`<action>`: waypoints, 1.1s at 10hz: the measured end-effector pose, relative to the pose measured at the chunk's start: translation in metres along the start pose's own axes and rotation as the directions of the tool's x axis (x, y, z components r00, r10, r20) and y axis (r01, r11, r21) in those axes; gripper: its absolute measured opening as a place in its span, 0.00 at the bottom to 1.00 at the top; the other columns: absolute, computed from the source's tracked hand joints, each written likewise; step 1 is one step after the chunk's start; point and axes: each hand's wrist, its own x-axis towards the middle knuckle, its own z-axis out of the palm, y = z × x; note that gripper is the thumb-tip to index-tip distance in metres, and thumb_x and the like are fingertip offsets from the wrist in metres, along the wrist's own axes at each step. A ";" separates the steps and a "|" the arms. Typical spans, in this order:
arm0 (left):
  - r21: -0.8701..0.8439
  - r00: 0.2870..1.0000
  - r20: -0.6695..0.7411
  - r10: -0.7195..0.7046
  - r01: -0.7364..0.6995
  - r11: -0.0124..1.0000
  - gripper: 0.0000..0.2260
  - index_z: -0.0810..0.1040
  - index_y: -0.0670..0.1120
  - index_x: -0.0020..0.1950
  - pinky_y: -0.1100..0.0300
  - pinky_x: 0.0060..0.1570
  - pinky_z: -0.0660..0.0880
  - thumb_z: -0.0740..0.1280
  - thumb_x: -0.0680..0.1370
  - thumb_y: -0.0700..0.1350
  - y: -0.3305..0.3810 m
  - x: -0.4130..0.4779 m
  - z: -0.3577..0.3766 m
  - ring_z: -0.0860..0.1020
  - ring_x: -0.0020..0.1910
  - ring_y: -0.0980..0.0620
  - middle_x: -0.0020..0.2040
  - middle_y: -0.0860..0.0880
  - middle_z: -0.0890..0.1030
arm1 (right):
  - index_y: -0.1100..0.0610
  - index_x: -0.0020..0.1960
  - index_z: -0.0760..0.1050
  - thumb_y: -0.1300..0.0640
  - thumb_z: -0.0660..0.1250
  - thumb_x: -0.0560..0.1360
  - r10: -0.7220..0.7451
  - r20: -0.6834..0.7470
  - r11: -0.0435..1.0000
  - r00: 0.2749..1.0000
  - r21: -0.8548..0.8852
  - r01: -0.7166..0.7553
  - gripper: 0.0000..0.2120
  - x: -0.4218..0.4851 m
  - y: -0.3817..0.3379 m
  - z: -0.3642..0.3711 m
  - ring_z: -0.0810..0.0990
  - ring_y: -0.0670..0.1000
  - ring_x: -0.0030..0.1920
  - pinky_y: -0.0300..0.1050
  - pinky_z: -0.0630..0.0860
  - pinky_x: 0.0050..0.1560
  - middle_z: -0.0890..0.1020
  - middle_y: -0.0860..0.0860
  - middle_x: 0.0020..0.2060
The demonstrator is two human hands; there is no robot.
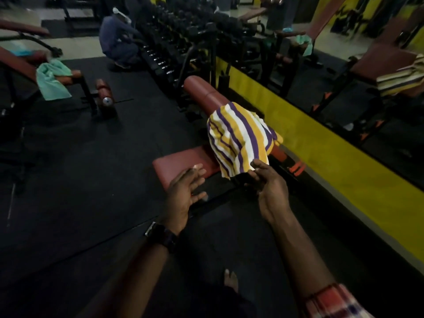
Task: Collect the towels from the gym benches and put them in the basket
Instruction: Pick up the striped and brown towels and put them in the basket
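Note:
A striped towel (pixel 241 138) in purple, yellow and white hangs over a maroon padded bench (pixel 183 165) at the centre. My right hand (pixel 268 189) reaches to the towel's lower corner, its fingertips touching the hem; a firm grip cannot be made out. Just left of it, my left hand (pixel 187 189) hovers over the bench seat with fingers spread and nothing in it. A mint green towel (pixel 51 80) drapes over another bench (pixel 20 65) at the far left. No basket is in view.
A wall mirror above a yellow band (pixel 321 143) runs along the right and reflects the benches and towels. A long dumbbell rack (pixel 174 49) stands behind the bench, with a person (pixel 119 40) crouched beside it. Black rubber floor (pixel 91 168) surrounds the benches.

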 end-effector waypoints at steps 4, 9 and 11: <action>0.046 0.981 -0.190 -0.027 0.037 0.998 0.16 0.78 0.47 0.65 0.50 0.56 0.76 0.57 0.83 0.51 0.038 0.167 0.006 0.80 0.58 0.49 0.60 0.49 0.83 | 0.54 0.72 0.68 0.48 0.68 0.72 -0.345 0.172 0.349 0.923 -0.889 0.296 0.30 0.256 -0.001 0.077 0.55 0.58 0.77 0.58 0.47 0.76 0.66 0.57 0.74; -0.102 0.907 -0.396 -0.144 0.112 0.988 0.17 0.75 0.46 0.67 0.46 0.56 0.76 0.62 0.81 0.49 0.023 0.231 -0.004 0.81 0.54 0.46 0.61 0.42 0.81 | 0.53 0.56 0.81 0.61 0.68 0.72 -0.220 0.403 0.671 0.888 -0.599 0.438 0.14 0.308 -0.002 0.146 0.80 0.51 0.55 0.45 0.74 0.60 0.84 0.50 0.52; 0.010 0.931 -0.365 0.018 -0.015 1.000 0.29 0.69 0.67 0.67 0.51 0.44 0.81 0.74 0.69 0.59 0.044 0.198 -0.056 0.78 0.60 0.57 0.65 0.60 0.78 | 0.43 0.51 0.77 0.67 0.68 0.73 -0.017 0.706 0.876 0.708 -0.332 0.351 0.19 0.223 0.015 0.206 0.81 0.35 0.47 0.30 0.76 0.49 0.83 0.41 0.44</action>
